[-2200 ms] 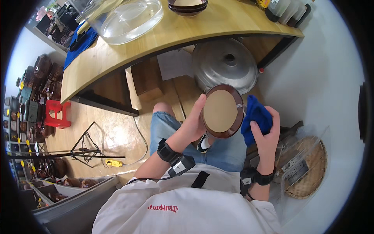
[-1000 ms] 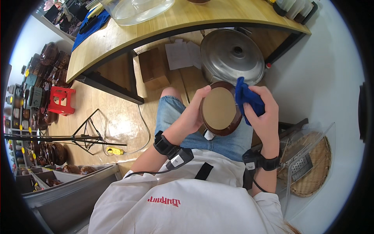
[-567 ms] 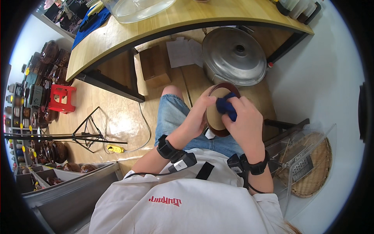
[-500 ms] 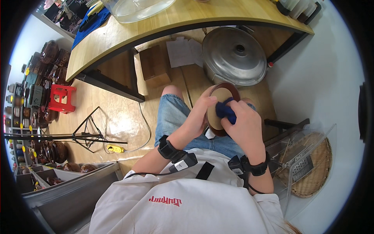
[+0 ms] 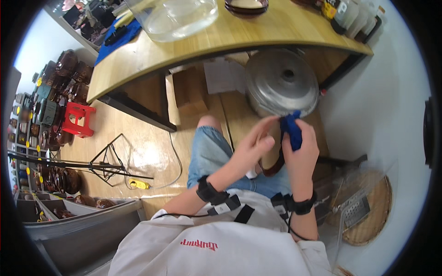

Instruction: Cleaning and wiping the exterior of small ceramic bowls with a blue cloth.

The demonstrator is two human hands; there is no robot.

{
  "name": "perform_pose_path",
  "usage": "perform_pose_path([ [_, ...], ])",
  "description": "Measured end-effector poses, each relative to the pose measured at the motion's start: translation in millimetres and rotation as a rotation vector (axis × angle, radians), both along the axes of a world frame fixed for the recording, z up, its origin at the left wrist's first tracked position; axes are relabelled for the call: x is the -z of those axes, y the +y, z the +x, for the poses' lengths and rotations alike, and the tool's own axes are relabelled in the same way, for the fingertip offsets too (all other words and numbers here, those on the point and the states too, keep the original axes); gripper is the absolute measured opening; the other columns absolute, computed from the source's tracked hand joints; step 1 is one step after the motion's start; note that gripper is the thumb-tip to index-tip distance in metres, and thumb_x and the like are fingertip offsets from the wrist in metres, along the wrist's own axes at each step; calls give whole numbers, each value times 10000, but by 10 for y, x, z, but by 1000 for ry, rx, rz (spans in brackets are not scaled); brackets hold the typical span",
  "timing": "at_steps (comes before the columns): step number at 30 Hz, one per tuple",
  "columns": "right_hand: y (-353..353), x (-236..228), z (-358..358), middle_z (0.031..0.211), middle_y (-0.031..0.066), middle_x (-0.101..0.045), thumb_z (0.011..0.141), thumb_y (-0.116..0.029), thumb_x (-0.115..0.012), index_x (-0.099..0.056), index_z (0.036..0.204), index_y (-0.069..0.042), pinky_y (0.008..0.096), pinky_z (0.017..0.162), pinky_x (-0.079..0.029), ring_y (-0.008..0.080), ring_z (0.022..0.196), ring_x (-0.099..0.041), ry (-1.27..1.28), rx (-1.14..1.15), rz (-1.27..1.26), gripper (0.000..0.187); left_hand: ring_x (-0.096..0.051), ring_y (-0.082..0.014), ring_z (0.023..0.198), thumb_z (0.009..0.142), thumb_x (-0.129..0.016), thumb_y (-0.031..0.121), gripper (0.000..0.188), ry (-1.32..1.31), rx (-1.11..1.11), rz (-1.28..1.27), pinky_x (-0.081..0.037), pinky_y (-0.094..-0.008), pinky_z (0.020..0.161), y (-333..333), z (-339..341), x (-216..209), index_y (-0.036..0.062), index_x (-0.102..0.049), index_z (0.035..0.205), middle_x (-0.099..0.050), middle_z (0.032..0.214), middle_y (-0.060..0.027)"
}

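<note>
My right hand point(image 5: 301, 149) is closed on a crumpled dark blue cloth point(image 5: 291, 132), which is pressed against the upper side of a brown bowl point(image 5: 275, 168). The bowl is tipped nearly edge-on above my lap, and much of it hides behind my hands. To its left is my left hand point(image 5: 252, 149), fingers stretched toward the top of the bowl and the cloth, thumb apart. Whether its fingertips touch the bowl is hard to see.
Ahead stands a wooden table point(image 5: 193, 43) with a clear water basin point(image 5: 182, 20) and stacked brown dishes point(image 5: 246, 7). Beneath it are a lidded metal pot point(image 5: 281, 80) and a cardboard box point(image 5: 189, 92). A red stool point(image 5: 79, 120) and a black stand point(image 5: 110, 163) are left; a wicker tray point(image 5: 375, 207) is right.
The bowl has turned from showing its tan inside to nearly edge-on. My left hand has loosened from its side, and the cloth has moved up and right to its edge. The view has tilted upward.
</note>
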State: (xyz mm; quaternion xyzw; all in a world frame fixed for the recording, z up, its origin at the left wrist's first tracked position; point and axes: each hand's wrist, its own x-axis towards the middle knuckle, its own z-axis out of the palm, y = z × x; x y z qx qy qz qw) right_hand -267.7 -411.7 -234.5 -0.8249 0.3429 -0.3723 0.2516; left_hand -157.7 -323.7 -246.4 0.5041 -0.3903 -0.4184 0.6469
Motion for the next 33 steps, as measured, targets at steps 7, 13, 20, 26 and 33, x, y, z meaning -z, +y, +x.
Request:
perform_pose_path([
  [7,221,25,46,885,170,-574,709,-58,-618,-515,995,1,328,705,-456,295,797,-582,-117,-255,336,309,-276,-181,1264,845,-476,204,566,63,49,-17,-158,-294,1052,29,6,62,-23,-260,1316,-320,1339,-124],
  [13,59,-21,-91,774,118,-595,619,-81,-595,-594,871,-27,324,655,-470,283,720,-583,143,-652,402,257,-286,-195,1259,857,-429,221,524,178,66,53,-175,-307,1045,33,98,-24,-20,-297,1303,-355,1317,-122],
  [20,-87,-105,-60,866,147,-559,697,-76,-588,-552,940,-34,368,670,-450,319,780,-557,-11,-138,137,249,-485,-133,1036,859,-427,370,564,425,48,214,-447,-216,767,69,256,-86,61,-306,1316,-443,1207,-78],
  [26,134,8,192,928,167,-555,715,-71,-608,-514,1012,-28,373,714,-451,347,833,-553,-3,-120,110,314,-483,-115,1022,886,-396,325,504,186,57,233,-468,-220,725,14,95,-80,70,-309,1312,-451,1188,-68],
  [33,196,-38,188,795,143,-574,677,-88,-580,-552,933,-35,341,653,-463,317,717,-570,-89,-454,360,263,-487,-63,906,862,-400,395,536,446,17,364,-410,-175,647,58,206,39,88,-349,1299,-497,1025,-16],
])
